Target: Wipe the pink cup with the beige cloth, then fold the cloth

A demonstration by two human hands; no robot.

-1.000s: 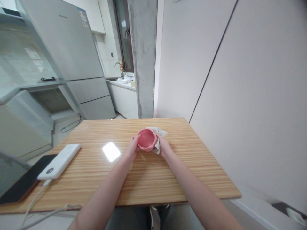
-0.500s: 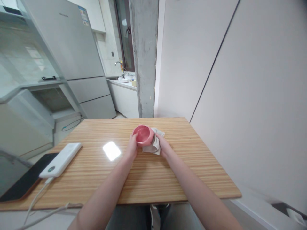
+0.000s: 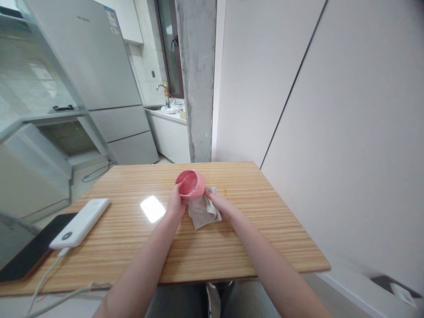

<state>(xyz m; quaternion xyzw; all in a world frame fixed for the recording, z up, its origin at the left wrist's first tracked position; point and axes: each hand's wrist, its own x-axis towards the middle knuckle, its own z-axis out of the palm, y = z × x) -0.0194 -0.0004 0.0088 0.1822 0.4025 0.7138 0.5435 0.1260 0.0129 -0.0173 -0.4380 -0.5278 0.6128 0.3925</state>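
Observation:
A pink bowl is tilted above the far middle of the wooden table, its opening turned toward me and a little to the left. My left hand grips its left side, the thumb hooked over the rim. In my right hand is a pale grey-beige cloth, bunched against the bowl's lower right side. The cloth hangs down below the bowl toward the table. My right fingertips are partly hidden behind the cloth and bowl.
On the left of the wooden table lie a white power bank with a cable plugged in and a dark flat tablet-like slab. A light wall rises at the right. Behind stand a fridge and a sink counter.
The bowl has shifted slightly left and turned more to the side. The cloth has moved down and left along the bowl and now hangs lower. Both hands keep their hold.

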